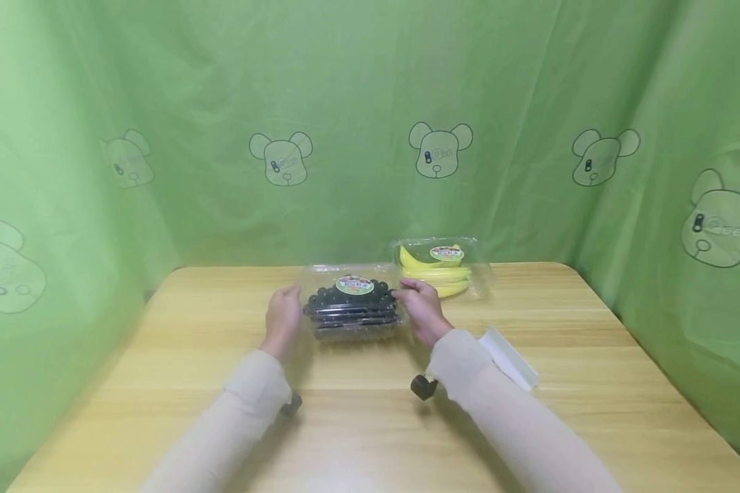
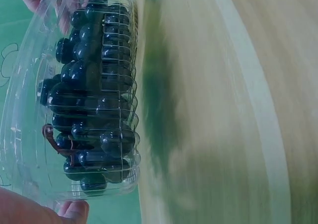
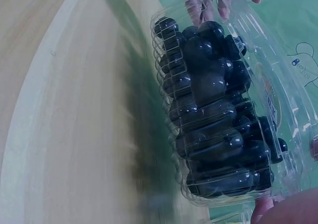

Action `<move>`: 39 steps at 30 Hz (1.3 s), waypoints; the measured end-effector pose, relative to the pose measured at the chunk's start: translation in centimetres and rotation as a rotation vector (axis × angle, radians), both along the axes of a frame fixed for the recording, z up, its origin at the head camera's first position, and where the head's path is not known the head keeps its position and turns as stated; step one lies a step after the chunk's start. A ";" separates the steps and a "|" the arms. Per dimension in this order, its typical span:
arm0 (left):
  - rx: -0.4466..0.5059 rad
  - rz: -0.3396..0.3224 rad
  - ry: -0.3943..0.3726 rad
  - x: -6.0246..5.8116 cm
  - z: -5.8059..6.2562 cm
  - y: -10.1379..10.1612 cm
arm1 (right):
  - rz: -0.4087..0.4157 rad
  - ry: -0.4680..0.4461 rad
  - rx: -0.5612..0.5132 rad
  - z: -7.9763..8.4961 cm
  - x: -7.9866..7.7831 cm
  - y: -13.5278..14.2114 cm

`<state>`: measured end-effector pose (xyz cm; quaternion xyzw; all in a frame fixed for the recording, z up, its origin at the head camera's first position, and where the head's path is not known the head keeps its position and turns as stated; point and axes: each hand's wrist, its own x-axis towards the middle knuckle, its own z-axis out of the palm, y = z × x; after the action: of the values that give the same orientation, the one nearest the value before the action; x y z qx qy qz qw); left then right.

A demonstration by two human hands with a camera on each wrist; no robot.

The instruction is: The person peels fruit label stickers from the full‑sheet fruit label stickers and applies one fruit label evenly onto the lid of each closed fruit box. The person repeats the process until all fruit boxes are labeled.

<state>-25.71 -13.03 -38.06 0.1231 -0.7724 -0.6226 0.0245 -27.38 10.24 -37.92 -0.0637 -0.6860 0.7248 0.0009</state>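
Observation:
A clear plastic clamshell box of dark grapes (image 1: 353, 311) with a round label (image 1: 354, 285) on its lid is held just above the table. My left hand (image 1: 282, 316) grips its left end, and my right hand (image 1: 424, 311) grips the right end, thumbs and fingers on the edges. Through the wall in the left wrist view, the grapes (image 2: 89, 95) and a brown stem (image 2: 48, 134) show. The box's base (image 3: 171, 110) stands apart from the tabletop in the right wrist view, with a shadow below. The lid looks closed.
Behind my right hand, a second clear box holding yellow bananas (image 1: 434, 274) stands near the table's far edge. A white folded piece (image 1: 508, 359) lies by my right forearm. Green curtains (image 1: 358, 82) with bear-head prints enclose the wooden table (image 1: 179, 383) at the back and sides.

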 end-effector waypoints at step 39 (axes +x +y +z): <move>-0.003 0.066 -0.027 -4.1 -1.2 -0.9 | -0.007 0.026 0.082 -1.7 -3.2 -1.5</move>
<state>-29.78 -13.95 -39.22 0.1566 -0.7692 -0.6185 0.0348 -30.60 8.78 -39.63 -0.0563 -0.7148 0.6969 0.0150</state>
